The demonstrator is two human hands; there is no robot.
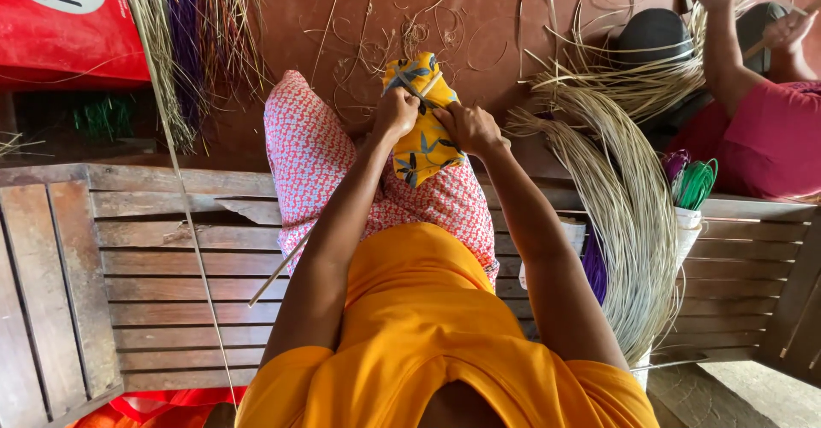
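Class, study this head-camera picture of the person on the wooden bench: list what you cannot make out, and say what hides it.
- Head view: the fingertips of the left hand and right hand curl into the yellow patterned cloth, so their grip is hidden.
- Whatever the cloth wraps is covered by it.
- The thin strip disappears under the left forearm.
- The neighbouring person is cut off by the right edge.
- The red bag is cut off at the top left corner.

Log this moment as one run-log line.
left hand: gripping yellow patterned cloth and pale strip | right hand: on cloth | seat: wooden bench | right: reed bundle
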